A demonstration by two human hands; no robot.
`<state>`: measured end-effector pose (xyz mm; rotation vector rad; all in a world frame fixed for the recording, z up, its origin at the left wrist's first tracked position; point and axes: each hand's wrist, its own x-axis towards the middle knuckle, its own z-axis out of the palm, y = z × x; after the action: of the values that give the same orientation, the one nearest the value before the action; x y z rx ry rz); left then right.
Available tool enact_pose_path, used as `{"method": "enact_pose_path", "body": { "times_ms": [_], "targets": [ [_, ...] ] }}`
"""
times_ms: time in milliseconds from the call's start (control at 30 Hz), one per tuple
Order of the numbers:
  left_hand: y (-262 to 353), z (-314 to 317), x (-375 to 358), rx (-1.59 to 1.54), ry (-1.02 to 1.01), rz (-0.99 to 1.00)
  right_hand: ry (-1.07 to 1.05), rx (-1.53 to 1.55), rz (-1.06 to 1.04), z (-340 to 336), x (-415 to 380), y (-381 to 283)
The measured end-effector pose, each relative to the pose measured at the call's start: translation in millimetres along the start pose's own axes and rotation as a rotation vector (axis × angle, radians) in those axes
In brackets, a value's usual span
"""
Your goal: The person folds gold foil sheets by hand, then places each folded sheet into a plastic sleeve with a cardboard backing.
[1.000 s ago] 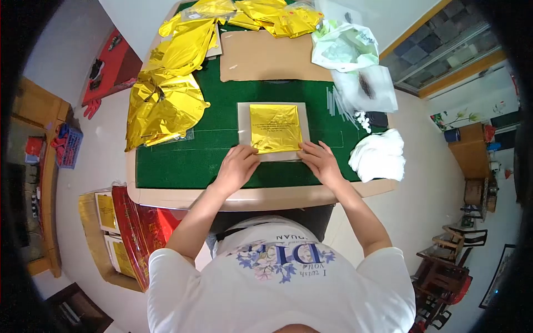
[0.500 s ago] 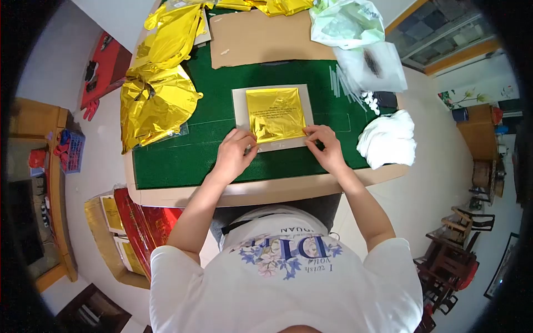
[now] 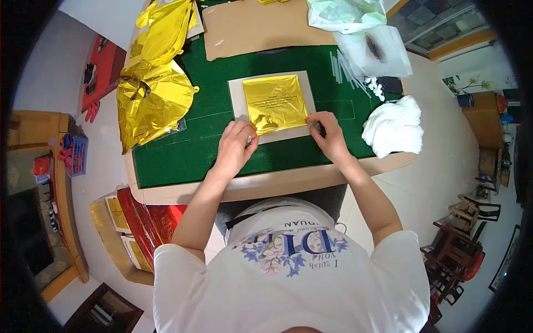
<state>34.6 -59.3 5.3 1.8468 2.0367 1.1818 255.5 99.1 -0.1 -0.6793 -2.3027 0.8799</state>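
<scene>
A folded gold foil balloon [image 3: 275, 102] with dark printed text lies flat on a piece of grey-brown cardboard [image 3: 237, 95], on the green mat. My left hand [image 3: 236, 149] is closed at the foil's near left corner, thumb and fingers pinched together. Something small and shiny glints by its thumb. At the near right corner my right hand [image 3: 330, 137] pinches the foil's edge, with the other fingers curled. The fingertips partly cover both corners.
Unfolded gold foil balloons [image 3: 152, 100] spread over the table's left side. Brown cardboard [image 3: 261, 28] lies at the back. On the right are clear strips [image 3: 345, 69], plastic bags [image 3: 347, 14] and a bundled white cloth [image 3: 393, 126]. An open box [image 3: 119, 238] stands below left.
The view has shifted slightly, so the table sits a little higher in it. Both hands stay at the foil's near corners, and the foil still lies on the cardboard.
</scene>
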Motion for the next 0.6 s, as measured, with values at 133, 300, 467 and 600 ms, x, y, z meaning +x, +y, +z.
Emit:
{"method": "enact_pose_path", "body": {
  "times_ms": [133,300,467,600],
  "targets": [
    [-1.1,-0.2,-1.8,-0.010,-0.001,0.005,-0.008,-0.014,-0.031,0.3,-0.1,1.4],
    [-2.5,-1.7,-4.2,-0.019,0.027,-0.021,0.024,-0.047,-0.043,1.2,-1.5,3.5],
    [-11.7,-4.3,-10.0,-0.003,0.002,-0.098,0.023,-0.065,-0.029,1.4,-2.9,5.7],
    [-9.9,-11.1,-10.1,-0.013,0.044,-0.056,0.036,-0.137,-0.041,-1.2,-5.2,6.6]
  ]
}}
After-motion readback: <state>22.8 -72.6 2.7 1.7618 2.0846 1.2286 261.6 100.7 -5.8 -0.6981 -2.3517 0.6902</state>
